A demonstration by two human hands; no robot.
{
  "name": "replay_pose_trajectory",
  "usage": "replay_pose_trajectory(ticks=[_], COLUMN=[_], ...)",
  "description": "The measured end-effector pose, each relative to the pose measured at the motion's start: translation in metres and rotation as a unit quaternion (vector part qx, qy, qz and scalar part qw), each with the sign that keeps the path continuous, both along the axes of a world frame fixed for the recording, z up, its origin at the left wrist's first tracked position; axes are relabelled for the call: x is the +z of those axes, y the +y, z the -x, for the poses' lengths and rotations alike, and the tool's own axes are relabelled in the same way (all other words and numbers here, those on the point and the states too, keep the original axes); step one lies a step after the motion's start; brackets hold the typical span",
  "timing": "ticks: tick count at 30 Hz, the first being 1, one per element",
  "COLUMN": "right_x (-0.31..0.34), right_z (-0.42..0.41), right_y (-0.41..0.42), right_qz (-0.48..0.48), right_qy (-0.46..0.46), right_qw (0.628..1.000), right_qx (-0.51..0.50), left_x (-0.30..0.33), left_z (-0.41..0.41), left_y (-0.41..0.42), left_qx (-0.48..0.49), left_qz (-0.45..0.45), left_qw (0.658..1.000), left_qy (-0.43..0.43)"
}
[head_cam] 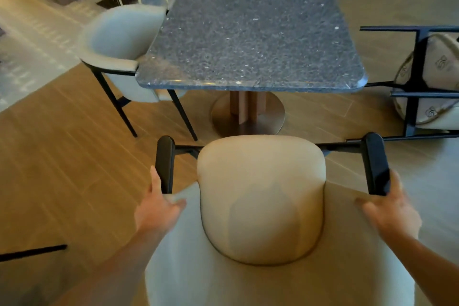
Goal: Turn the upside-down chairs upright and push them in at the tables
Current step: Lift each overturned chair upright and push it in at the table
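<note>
Both hands grip the upright beige chair (262, 196) at the ends of its curved backrest. The left hand (155, 208) curls round the left end, thumb on top, just behind the black armrest (164, 164); the right hand (392, 208) wraps the right end the same way. Ahead of the grip, apart from the chair, stands the dark stone table (250, 35). Right of the right hand lies an overturned chair (427, 77), legs sideways, with blurred emblems on its underside that cannot be read. Left of the table stands another upright chair (119, 42).

left hand (156, 208) bare, right hand (391, 208) bare, both forearms bare, nothing on wrists or fingers
</note>
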State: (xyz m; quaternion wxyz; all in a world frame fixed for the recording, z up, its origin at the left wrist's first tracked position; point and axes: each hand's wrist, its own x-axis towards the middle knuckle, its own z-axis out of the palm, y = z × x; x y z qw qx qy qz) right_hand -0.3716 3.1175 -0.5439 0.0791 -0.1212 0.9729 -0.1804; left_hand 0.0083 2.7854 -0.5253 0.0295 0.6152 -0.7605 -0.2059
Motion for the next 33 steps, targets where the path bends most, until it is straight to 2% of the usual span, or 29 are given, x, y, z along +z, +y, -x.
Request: replay_pose_trajectory(ticks=[5, 18, 28, 33], right_x=[0.005, -0.01, -0.031, -0.036], right_z=[0.029, 0.141, 0.168, 0.181], right_y=[-0.03, -0.144, -0.166, -0.173], right_qz=[-0.019, -0.062, -0.084, -0.097], right_qy=[0.002, -0.071, -0.091, -0.132], right_qw=[0.999, 0.99, 0.987, 0.98], right_qx=[0.039, 0.102, 0.105, 0.113], left_x=[-0.001, -0.025, -0.043, -0.044], left_z=[0.031, 0.134, 0.165, 0.173], left_y=[-0.035, -0.166, -0.205, -0.219], left_qx=[-0.038, -0.003, -0.019, -0.048], left_qz=[-0.001, -0.107, -0.144, -0.162], left_qw=[0.999, 0.994, 0.989, 0.986], left_qy=[-0.015, 0.006, -0.002, -0.013])
